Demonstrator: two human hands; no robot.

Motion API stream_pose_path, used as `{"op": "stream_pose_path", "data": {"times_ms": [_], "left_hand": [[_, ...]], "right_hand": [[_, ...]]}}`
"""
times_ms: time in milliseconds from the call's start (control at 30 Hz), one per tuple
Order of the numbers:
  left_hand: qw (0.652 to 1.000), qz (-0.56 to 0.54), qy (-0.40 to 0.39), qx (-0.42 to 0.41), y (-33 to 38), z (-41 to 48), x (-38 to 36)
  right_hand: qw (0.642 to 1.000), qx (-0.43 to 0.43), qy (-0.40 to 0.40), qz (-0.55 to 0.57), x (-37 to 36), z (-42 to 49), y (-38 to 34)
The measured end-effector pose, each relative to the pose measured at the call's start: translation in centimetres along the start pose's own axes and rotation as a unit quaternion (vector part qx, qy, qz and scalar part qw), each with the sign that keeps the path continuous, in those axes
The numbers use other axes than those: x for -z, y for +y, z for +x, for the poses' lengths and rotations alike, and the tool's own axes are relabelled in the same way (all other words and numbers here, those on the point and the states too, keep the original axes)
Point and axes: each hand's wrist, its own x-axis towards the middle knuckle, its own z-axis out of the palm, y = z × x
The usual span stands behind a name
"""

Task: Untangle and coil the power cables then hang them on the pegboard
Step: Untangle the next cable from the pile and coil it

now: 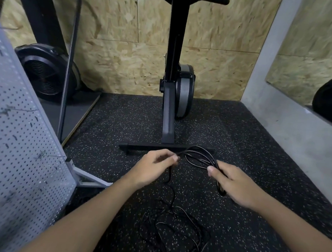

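Pinching the black power cable (202, 158) between thumb and fingertips, the left hand (155, 168) guides a single strand, while the right hand (233, 187) curls round a few gathered loops so the coil holds its shape. Below the left pinch the cable drops to a loose tangle (172, 231) on the speckled floor mat (258, 153), not yet wound. The grey pegboard (11, 133) stands close on the left, probably near enough for hanging later
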Motion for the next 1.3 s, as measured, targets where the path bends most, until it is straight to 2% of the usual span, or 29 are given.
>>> {"op": "stream_pose_path", "data": {"times_ms": [67, 133, 200, 300, 400, 500, 633, 767, 867, 900, 967, 1033, 1100, 1167, 1200, 1233, 1300], "left_hand": [[1.0, 0.014, 0.012, -0.004, -0.6, 0.1, -0.3], [0.999, -0.021, 0.031, -0.003, -0.2, 0.2, -1.0], [0.992, -0.112, 0.048, 0.019, 0.9, 0.2, -1.8], [0.959, -0.27, 0.069, 0.052, 2.7, 0.3, -3.3], [0.923, -0.371, 0.072, 0.077, 3.5, 0.5, -4.3], [0.902, -0.414, 0.078, 0.092, 3.9, 0.7, -4.9], [0.897, -0.424, 0.09, 0.093, 3.6, 1.0, -5.0], [0.936, -0.343, 0.072, 0.047, 2.8, 1.1, -4.9], [0.953, -0.297, 0.027, 0.062, 1.9, 1.2, -4.6], [0.962, -0.264, -0.016, 0.062, 1.4, 1.0, -4.5], [0.986, -0.117, -0.116, 0.03, 0.2, 0.6, -4.9], [0.982, 0.034, -0.188, 0.0, -0.8, 0.2, -5.8], [0.973, 0.118, -0.197, -0.026, -1.2, 0.2, -6.8], [0.972, 0.145, -0.179, -0.039, -1.1, 0.4, -7.0], [0.973, 0.153, -0.17, -0.04, -1.1, 0.6, -6.9], [0.972, 0.163, -0.162, -0.04, -1.2, 0.9, -6.7], [0.971, 0.181, -0.15, -0.033, -1.5, 1.2, -6.2]], "right_hand": [[1.0, 0.0, 0.007, 0.027, -0.1, 0.0, 0.0], [0.998, -0.002, 0.016, 0.056, -0.4, 0.0, 0.0], [0.996, -0.002, 0.038, 0.081, -0.9, 0.1, -0.1], [0.992, -0.005, 0.069, 0.104, -1.5, 0.3, -0.4], [0.991, 0.012, 0.048, 0.123, -2.7, 0.2, -0.3], [0.987, 0.009, 0.03, 0.154, -3.4, 0.1, -0.9], [0.989, 0.003, 0.033, 0.147, -3.9, 0.2, -1.5], [0.988, -0.018, 0.034, 0.151, -3.9, 0.7, -1.1], [0.976, -0.027, 0.081, 0.199, -2.5, 1.1, -1.7], [0.964, -0.032, 0.092, 0.248, -1.9, 1.1, -1.9], [0.925, -0.051, 0.087, 0.367, -0.6, 1.2, -2.0], [0.889, -0.048, 0.061, 0.451, 0.6, 1.2, -2.1], [0.87, -0.034, 0.051, 0.488, 1.6, 1.2, -2.1], [0.859, -0.031, 0.067, 0.507, 2.4, 1.4, -1.9], [0.866, -0.035, 0.084, 0.492, 2.6, 1.5, -1.7], [0.892, -0.041, 0.111, 0.436, 2.8, 1.6, -1.2], [0.961, -0.049, 0.163, 0.22, 2.9, 1.3, -0.2]]}}
